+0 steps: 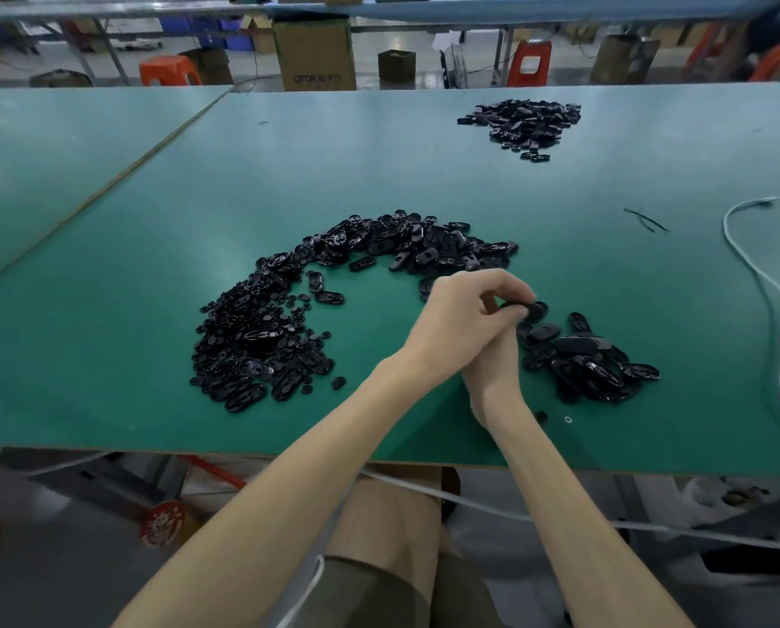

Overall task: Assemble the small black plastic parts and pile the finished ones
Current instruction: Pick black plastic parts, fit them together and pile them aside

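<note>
The left hand [467,317], right of the frame's centre, curls its fingers and pinches a small black part [527,309] at the fingertips. The right hand [492,371] lies crossed beneath it and is mostly covered, so I cannot tell whether its fingers grip anything. Just to the lower right of the hands sits a heap of oval pieces [594,367]. A curved band of loose parts [381,242] arcs above the hands and runs down to a spread of small round pieces [247,342] at centre left. All of it lies on the green table [129,274]. A separate far pile [521,124] sits at the upper right. A white cable [770,290] trails along the right edge. Beyond the table, at top centre, stands a cardboard box [314,52].
</note>
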A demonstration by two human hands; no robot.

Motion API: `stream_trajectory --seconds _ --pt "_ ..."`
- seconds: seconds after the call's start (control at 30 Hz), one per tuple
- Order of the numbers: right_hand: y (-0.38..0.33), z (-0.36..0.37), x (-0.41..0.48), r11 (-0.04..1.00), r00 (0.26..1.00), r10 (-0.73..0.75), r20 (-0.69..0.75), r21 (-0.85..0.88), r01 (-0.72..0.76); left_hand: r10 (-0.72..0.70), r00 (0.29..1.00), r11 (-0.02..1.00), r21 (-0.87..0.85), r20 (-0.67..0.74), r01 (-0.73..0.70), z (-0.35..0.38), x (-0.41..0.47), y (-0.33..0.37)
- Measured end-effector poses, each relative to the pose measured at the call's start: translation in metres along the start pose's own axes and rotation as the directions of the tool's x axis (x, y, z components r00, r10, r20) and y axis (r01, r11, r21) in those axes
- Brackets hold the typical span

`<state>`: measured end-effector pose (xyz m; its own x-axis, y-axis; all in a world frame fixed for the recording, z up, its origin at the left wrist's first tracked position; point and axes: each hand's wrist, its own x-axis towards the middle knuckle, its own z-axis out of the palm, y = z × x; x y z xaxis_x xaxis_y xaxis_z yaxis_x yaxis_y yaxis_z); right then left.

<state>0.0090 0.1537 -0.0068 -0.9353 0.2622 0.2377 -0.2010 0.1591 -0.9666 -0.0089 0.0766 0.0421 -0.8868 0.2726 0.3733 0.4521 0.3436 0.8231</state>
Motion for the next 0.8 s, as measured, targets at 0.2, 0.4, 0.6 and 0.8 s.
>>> stream_trajectory --seconds 0.2,0.4,0.6,0.8 --pt "0.003 -0.002 -0.011 0.983 0.995 -0.073 0.07 -0.163 0.084 0.058 0.991 0.99 0.118 0.118 -0.072 0.019 0.012 0.013" --pt "-0.001 0.006 -0.004 0.998 0.999 0.045 0.019 -0.044 -0.044 -0.018 0.997 0.999 0.037 0.068 0.016 0.005 0.009 0.0" --pt "-0.001 0.005 -0.001 0.981 0.984 0.162 0.069 0.1 -0.169 -0.073 0.989 0.976 0.197 -0.125 0.097 -0.044 0.011 -0.021" --pt "0.0 0.006 -0.001 0.977 0.982 0.172 0.075 0.116 -0.18 -0.372 0.9 0.639 0.641 -0.227 0.425 -0.112 0.009 -0.061"
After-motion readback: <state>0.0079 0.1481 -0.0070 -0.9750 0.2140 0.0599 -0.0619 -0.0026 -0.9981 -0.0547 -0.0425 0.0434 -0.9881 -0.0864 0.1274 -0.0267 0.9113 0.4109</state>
